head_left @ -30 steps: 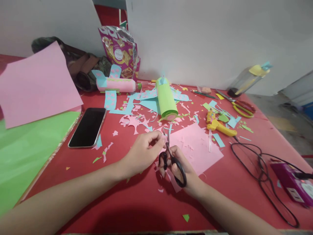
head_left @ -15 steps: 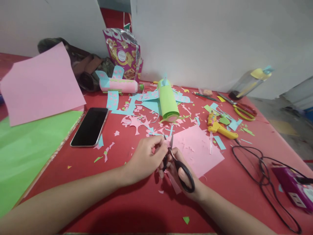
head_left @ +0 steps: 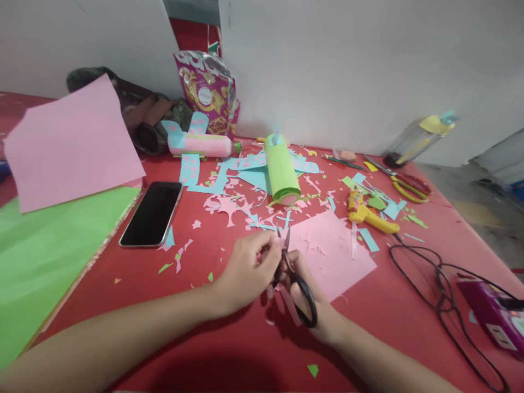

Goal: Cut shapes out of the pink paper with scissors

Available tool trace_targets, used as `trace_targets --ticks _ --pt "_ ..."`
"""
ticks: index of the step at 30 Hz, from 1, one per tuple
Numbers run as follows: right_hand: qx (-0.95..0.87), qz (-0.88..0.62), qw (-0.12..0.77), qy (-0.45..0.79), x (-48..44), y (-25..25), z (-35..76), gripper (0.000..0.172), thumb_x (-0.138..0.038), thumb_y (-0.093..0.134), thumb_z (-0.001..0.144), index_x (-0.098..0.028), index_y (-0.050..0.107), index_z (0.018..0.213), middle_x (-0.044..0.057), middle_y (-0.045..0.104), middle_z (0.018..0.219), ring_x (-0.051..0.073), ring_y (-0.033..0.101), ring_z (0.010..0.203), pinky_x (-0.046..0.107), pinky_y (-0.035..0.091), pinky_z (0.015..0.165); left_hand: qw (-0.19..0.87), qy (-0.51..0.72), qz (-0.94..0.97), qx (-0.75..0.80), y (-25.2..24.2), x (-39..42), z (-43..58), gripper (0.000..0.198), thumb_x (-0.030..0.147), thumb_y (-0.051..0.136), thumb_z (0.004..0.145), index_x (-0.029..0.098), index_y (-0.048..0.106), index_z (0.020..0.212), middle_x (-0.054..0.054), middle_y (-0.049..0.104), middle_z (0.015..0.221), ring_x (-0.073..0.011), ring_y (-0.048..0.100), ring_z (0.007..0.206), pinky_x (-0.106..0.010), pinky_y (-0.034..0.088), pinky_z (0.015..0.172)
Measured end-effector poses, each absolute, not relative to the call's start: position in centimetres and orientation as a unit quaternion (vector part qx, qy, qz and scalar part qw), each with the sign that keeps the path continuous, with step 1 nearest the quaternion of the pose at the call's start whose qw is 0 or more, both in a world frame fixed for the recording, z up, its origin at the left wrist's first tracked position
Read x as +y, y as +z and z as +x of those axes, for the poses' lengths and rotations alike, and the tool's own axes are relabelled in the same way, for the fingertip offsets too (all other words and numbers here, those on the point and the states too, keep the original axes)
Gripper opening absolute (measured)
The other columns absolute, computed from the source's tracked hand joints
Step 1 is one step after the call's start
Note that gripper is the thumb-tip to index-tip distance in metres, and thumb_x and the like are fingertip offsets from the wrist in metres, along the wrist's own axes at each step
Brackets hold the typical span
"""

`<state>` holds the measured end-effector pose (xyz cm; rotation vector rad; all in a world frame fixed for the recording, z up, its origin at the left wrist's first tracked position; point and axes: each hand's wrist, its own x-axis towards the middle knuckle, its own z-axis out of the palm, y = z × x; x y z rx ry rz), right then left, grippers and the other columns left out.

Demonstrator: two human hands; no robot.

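Note:
Black-handled scissors (head_left: 303,299) are in my right hand (head_left: 313,303), thumb and fingers through the loops, blades pointing away and slightly apart. My left hand (head_left: 249,267) pinches a small piece of pink paper (head_left: 280,242) at the blades. Fingers cover most of that piece. A pink paper strip (head_left: 290,307) hangs or lies below my hands; I cannot tell which. Just beyond my right hand lies a pink sheet (head_left: 327,251) with small scraps on it. Farther back, a green paper tube with blue wings (head_left: 282,169) stands near a pink-wrapped bottle with blue fins (head_left: 204,144).
A phone (head_left: 152,214) lies left, beside large green (head_left: 61,262) and pink sheets (head_left: 73,147). On the right are a yellow glue gun (head_left: 372,218) with its cord, a purple power strip (head_left: 491,316), yellow-handled scissors (head_left: 409,188) and a clear bottle (head_left: 421,139). Paper scraps litter the red table.
The scissors' handles have come closer together and the lower loop has swung slightly left. My left hand still pinches the pink piece. The whole view has shifted a little.

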<state>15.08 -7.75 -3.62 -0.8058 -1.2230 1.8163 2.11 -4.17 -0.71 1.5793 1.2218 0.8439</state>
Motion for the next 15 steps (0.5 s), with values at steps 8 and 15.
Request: trace_targets --ticks 8,15 --pt "-0.489 -0.336 0.394 0.702 -7.94 -3.66 14.94 0.034 -0.055 0.045 0.075 -0.025 0.031 0.082 -0.002 0.042 0.071 0.011 0.041 0.058 0.024 0.038 0.049 0.451 0.351 0.654 0.495 -0.69 -4.16 2.29 0.029 0.023 0.034 0.081 0.017 0.033 0.053 0.006 0.038 0.046 -0.0062 0.036 0.043 -0.018 0.029 0.044" --pt "-0.504 -0.355 0.394 0.682 -8.08 -3.68 14.8 0.035 -0.055 0.043 0.076 -0.024 0.029 0.081 -0.003 0.041 0.071 0.01 0.041 0.058 0.025 0.036 0.053 0.44 0.354 0.657 0.499 -0.83 -4.2 2.22 0.029 0.022 0.035 0.081 0.017 0.032 0.052 0.006 0.037 0.046 -0.0063 0.035 0.043 -0.018 0.029 0.044"
